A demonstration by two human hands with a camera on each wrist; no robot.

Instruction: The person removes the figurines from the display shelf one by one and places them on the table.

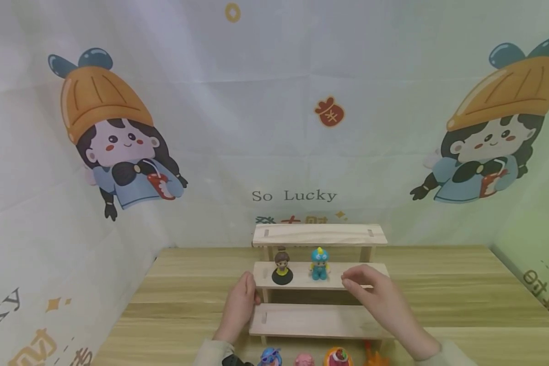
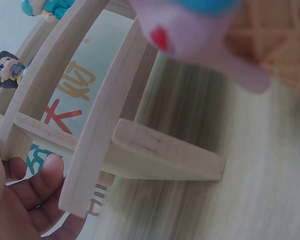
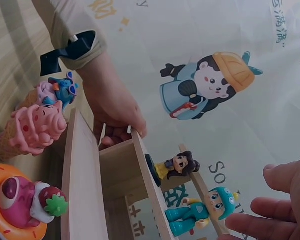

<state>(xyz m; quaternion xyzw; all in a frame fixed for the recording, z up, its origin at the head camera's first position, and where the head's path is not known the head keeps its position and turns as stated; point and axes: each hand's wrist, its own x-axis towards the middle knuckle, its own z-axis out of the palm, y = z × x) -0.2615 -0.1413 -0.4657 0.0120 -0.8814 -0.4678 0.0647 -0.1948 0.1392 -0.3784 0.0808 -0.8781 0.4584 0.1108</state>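
Note:
A three-tier wooden display shelf (image 1: 320, 321) stands on the table. My left hand (image 1: 240, 305) grips the left end of its middle tier; in the left wrist view, fingers (image 2: 42, 182) curl beneath the boards. On that tier a dark-haired figurine in a yellow dress (image 1: 282, 267) stands on a black base. To its right sits a figurine in a teal suit and hat (image 1: 319, 265). My right hand (image 1: 382, 297) hovers by the tier's right part, its fingers loosely bent, holding nothing. In the right wrist view it is just beside the teal figurine (image 3: 190, 212), apparently not touching it.
Before the shelf stand a blue figure with sunglasses (image 1: 270, 357), a pink ice-cream-cone figure (image 3: 32, 130), a pink figure in an orange ring (image 3: 20, 200) and an orange item (image 1: 376, 356). A printed cloth (image 1: 238, 127) hangs behind the wooden table (image 1: 187, 290).

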